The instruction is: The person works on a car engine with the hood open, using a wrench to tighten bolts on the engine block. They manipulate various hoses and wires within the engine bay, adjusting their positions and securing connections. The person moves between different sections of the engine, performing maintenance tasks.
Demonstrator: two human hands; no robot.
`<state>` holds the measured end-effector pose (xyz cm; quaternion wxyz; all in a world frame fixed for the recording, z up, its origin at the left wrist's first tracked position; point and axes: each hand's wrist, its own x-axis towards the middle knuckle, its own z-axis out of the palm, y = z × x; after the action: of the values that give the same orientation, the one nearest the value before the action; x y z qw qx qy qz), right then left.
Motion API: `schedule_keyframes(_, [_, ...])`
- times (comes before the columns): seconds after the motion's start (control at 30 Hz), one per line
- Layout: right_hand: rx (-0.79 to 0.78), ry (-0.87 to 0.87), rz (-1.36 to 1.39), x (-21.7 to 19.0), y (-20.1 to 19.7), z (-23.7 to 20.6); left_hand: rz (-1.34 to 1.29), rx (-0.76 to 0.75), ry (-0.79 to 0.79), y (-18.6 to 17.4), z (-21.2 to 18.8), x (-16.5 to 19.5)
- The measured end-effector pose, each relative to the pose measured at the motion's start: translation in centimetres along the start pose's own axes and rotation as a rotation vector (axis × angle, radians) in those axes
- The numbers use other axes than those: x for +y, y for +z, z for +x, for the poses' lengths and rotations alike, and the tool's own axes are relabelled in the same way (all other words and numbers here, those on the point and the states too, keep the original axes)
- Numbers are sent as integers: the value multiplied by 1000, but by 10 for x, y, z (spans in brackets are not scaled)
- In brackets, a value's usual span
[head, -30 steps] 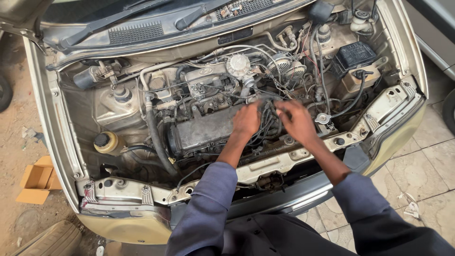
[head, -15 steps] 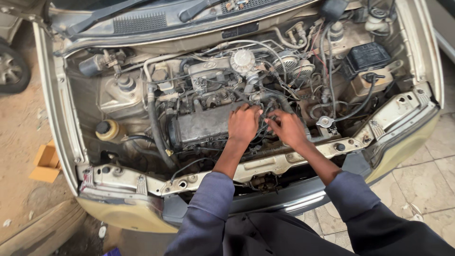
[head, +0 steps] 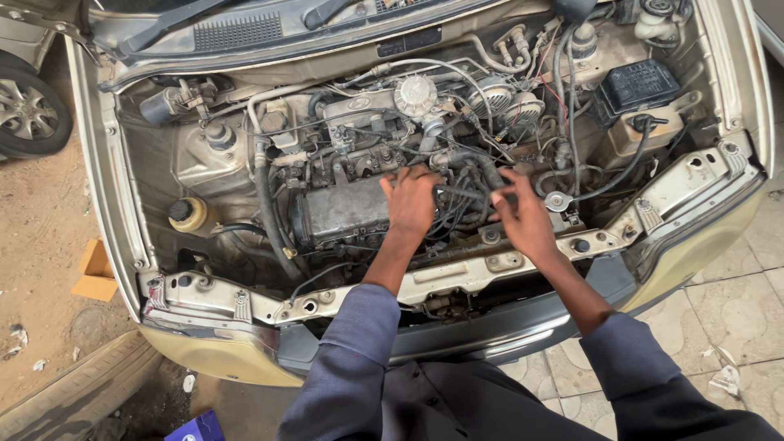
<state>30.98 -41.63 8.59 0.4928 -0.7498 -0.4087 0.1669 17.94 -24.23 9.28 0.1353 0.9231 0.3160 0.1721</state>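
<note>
Fingers [head: 390, 181] of the left hand [head: 411, 204] are spreading flat, bracing on the engine [head: 343, 208], while the right hand [head: 523, 219] is pinching shut on the black cables [head: 465, 196] mid-bay, keeping them gathered.

Your left hand [head: 411, 200] rests on the engine cover [head: 343, 208]; your right hand [head: 525, 219] sits just right, among the cables [head: 465, 196].
</note>
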Motion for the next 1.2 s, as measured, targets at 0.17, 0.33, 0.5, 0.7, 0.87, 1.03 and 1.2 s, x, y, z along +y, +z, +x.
schedule_keyframes(0.17, [-91,-283,-250,-5,-1,1,125,-1,-59,-4,-4,5])
schedule_keyframes(0.33, [-14,-150,51,1,8,-5,-4,31,-123,-1,-2,11])
schedule_keyframes(0.5, [-16,-40,9,27,-7,-30,-108,59,-306,3,1,25])
schedule_keyframes(0.7, [-5,80,11,48,-19,-52,-186,62,-234,12,3,21])
schedule_keyframes(0.87, [0,106,20,37,-20,-57,-212,-76,-147,25,0,1])
schedule_keyframes(1.03, [30,-163,-198,0,-18,-37,-66,67,48,21,-7,0])
schedule_keyframes(1.2, [37,-451,-608,-37,3,1,87,50,54,2,-5,-2])
